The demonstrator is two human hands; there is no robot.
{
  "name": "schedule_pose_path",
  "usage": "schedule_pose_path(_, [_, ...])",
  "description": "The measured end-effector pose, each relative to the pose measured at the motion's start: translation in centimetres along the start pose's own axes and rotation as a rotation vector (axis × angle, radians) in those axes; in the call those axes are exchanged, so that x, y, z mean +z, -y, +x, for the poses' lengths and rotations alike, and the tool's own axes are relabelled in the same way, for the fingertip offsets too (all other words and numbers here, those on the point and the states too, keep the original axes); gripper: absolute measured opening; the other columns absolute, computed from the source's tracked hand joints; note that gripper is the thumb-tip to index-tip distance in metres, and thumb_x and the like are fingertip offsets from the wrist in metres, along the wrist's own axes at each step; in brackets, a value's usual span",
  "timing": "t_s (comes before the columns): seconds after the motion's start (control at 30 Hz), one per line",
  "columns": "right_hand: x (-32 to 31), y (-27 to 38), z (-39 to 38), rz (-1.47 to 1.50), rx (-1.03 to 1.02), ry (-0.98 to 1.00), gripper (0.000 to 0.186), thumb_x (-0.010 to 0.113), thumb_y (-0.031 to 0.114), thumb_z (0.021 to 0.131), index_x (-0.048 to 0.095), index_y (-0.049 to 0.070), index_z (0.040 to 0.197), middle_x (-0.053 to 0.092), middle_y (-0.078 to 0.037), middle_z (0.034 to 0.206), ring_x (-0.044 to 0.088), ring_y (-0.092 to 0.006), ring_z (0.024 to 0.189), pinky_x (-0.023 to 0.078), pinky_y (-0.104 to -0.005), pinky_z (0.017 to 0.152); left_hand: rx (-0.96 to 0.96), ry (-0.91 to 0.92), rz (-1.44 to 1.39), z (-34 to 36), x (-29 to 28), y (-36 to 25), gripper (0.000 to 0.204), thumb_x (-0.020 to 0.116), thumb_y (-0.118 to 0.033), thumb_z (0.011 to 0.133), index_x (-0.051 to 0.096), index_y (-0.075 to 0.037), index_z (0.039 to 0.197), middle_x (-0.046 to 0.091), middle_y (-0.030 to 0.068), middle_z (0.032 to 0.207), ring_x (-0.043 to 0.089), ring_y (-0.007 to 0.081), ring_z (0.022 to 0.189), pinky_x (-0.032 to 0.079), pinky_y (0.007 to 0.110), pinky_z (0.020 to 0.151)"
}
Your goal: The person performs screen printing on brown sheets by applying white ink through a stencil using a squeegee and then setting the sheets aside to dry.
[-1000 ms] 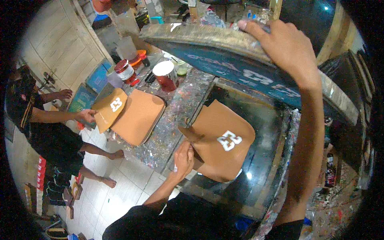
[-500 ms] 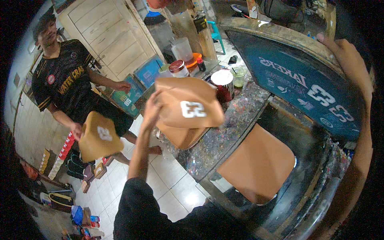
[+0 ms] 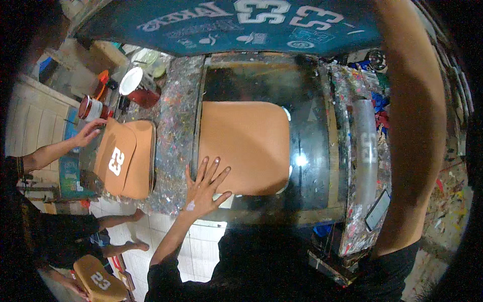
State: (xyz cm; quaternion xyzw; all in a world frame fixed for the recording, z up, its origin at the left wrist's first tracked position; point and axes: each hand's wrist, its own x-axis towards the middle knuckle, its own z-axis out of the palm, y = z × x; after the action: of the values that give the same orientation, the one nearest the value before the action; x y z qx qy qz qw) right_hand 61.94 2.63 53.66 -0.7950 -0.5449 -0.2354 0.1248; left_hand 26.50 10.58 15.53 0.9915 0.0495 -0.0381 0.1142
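Observation:
Fingers spread, my left hand (image 3: pixel 204 194) rests at the near left corner of a plain tan panel (image 3: pixel 249 143) with rounded corners. The panel lies flat on a dark glassy printing bed (image 3: pixel 312 186). Beyond it a blue-green printing screen (image 3: pixel 216 35) with pale lettering is tilted up. My right arm (image 3: pixel 412 131) reaches up along the right side, and its hand is beyond the top edge of the picture. To the left, a tan piece with white print (image 3: pixel 113 156) sits on other tan pieces (image 3: pixel 143 176), a co-worker's hand (image 3: pixel 89 133) at its far edge.
A red paint tub with a white lid (image 3: pixel 141 88) and a red-and-white jar (image 3: pixel 93 109) stand at the far left. On the right ledge lie a clear roll (image 3: pixel 366 151) and a phone (image 3: pixel 377 211). The co-worker's other hand holds a printed tan piece (image 3: pixel 100 282).
My left hand has let go of the printed tan piece, now on the stack at left, and moved onto the plain panel. My view has turned; my right hand has left the picture.

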Motion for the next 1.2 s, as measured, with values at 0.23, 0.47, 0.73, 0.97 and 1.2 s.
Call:
schedule_pose_path(0.23, [-1.4, 0.3, -1.5, 0.034, 0.111, -0.003, 0.08, 0.042, 0.067, 0.092, 0.068, -0.007, 0.11, 0.06, -0.034, 0.12, 0.059, -0.0466, 0.114, 0.044, -0.0467, 0.101, 0.013, -0.052, 0.074, 0.5, 0.2, -0.5, 0.07, 0.053, -0.065, 0.088, 0.041, -0.032, 0.149, 0.022, 0.0055, 0.163, 0.011, 0.0306, 0.152, -0.004, 0.072, 0.11])
schedule_pose_path(0.47, [1.7, 4.2, -5.4, -0.156, 0.062, -0.14, 0.074, 0.05, 0.068, 0.089, 0.065, -0.002, 0.106, 0.065, -0.026, 0.095, 0.065, -0.0407, 0.088, 0.05, -0.0473, 0.08, 0.042, -0.203, 0.08, -0.9, -0.2, -0.1, 0.077, 0.052, -0.068, 0.087, 0.037, -0.029, 0.152, 0.019, 0.0104, 0.163, 0.009, 0.0327, 0.152, -0.007, 0.071, 0.11])
schedule_pose_path(0.73, [10.8, 15.5, -27.5, -0.17, 0.126, -0.082, 0.061, 0.072, 0.059, 0.074, 0.062, 0.004, 0.097, 0.061, -0.017, 0.096, 0.058, -0.0357, 0.087, 0.044, -0.0518, 0.073, -0.334, -0.835, -1.652, -1.5, -10.1, -6.3, 0.064, 0.06, -0.022, 0.099, 0.018, 0.001, 0.142, 0.047, 0.0191, 0.129, 0.061, 0.0266, 0.107, 0.056, 0.039, 0.092])
schedule_pose_path(0.97, [13.9, 19.3, -34.6, 0.269, 0.222, 0.2, 0.04, 0.073, 0.04, 0.083, 0.064, 0.004, 0.095, 0.066, -0.016, 0.093, 0.061, -0.0322, 0.091, 0.038, -0.053, 0.091, -0.66, -0.012, -1.434, -7.1, 1.2, 0.2, 0.062, 0.062, -0.043, 0.096, 0.039, 0.005, 0.129, 0.062, 0.0162, 0.094, 0.068, 0.0222, 0.075, 0.059, 0.035, 0.06])
schedule_pose_path(1.2, [13.0, 16.3, -29.1, 0.546, 0.259, 0.111, 0.038, 0.075, 0.032, 0.082, 0.064, 0.003, 0.104, 0.068, -0.013, 0.092, 0.064, -0.0341, 0.086, 0.046, -0.0486, 0.084, -0.464, -0.73, -0.626, 4.3, -6.3, 16.1, 0.069, 0.079, -0.046, 0.076, 0.049, 0.0, 0.119, 0.052, 0.02, 0.108, 0.053, 0.0309, 0.102, 0.043, 0.04, 0.086])
